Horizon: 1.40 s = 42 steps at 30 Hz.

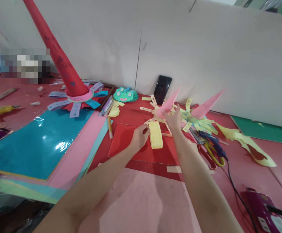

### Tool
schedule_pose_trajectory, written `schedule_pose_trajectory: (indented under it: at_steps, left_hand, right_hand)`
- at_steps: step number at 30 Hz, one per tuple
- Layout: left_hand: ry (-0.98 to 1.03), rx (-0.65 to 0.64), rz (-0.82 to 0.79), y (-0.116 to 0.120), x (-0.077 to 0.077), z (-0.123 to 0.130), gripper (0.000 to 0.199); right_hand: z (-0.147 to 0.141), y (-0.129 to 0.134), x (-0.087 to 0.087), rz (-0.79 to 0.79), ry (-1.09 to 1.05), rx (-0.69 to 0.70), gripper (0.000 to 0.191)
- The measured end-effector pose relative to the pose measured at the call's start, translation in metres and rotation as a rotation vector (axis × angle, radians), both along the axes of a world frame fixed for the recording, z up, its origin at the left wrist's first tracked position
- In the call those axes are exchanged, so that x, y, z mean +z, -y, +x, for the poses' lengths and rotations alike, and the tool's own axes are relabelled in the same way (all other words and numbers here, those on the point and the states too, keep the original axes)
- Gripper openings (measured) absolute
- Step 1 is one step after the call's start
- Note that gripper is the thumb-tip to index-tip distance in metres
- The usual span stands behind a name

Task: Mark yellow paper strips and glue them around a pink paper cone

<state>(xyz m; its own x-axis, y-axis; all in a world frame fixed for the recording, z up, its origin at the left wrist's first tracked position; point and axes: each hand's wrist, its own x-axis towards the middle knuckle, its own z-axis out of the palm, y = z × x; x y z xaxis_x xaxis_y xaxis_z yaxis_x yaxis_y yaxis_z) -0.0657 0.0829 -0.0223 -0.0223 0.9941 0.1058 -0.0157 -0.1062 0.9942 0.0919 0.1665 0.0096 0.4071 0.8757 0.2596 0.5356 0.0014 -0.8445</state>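
Observation:
My left hand [140, 136] is closed in a pinch at the left edge of a pale yellow paper band [156, 136], which has a faint grid and curves above a red sheet [124, 142]. At the base of a small pink paper cone [168, 105], my right hand [174, 119] has its thumb and fingers closed round it. Printed cream paper strips [147, 110] spread out from that cone's foot. Just to the right stands a second pink cone [207, 105] with yellow and blue strips around it.
A tall red paper cone [63, 61] stands at left beside a shiny blue sheet [41, 139]. A phone [162, 89] leans on the wall near green frog cutouts [124, 94]. Scissors [210, 155], a blue glue gun [212, 144] and a purple power strip [264, 210] lie at right.

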Motion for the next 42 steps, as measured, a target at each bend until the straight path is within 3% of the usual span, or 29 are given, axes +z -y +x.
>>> schedule_pose_trajectory:
  at_steps: [6,10,16,21,24,27,32,37,42]
  left_hand:
    - [-0.086,0.023,0.064,0.003,0.011,-0.005,0.016]
    - [-0.076,0.052,0.085,0.003,0.013,-0.005,0.015]
    - [0.05,0.227,0.134,0.002,0.015,-0.011,0.007]
    - [0.19,0.36,0.155,-0.003,0.012,-0.014,0.008]
    - [0.273,0.399,0.145,-0.006,0.013,-0.015,0.013]
    - [0.324,0.453,0.113,-0.011,0.013,-0.018,0.014]
    - [0.377,0.571,0.047,-0.021,0.01,-0.022,0.015]
    - [0.41,0.595,0.017,-0.025,0.01,-0.026,0.032]
    - [0.433,0.639,-0.041,-0.034,0.01,-0.036,0.034]
  right_hand:
    - [0.01,-0.024,-0.007,0.018,-0.213,0.101,0.089]
    - [0.019,-0.029,0.0,0.152,-0.2,0.088,0.081]
    - [0.021,-0.008,0.04,0.402,-0.165,0.251,0.063]
    - [0.013,0.034,0.083,0.506,-0.156,0.322,0.057]
    - [0.008,0.065,0.096,0.559,-0.084,0.316,0.051]
    - [0.005,0.095,0.092,0.537,-0.016,0.274,0.048]
    - [0.003,0.126,0.064,0.389,-0.048,0.222,0.056]
    - [-0.001,0.138,0.047,0.228,-0.237,0.234,0.054]
    - [-0.008,0.141,0.042,0.146,-0.242,0.246,0.052]
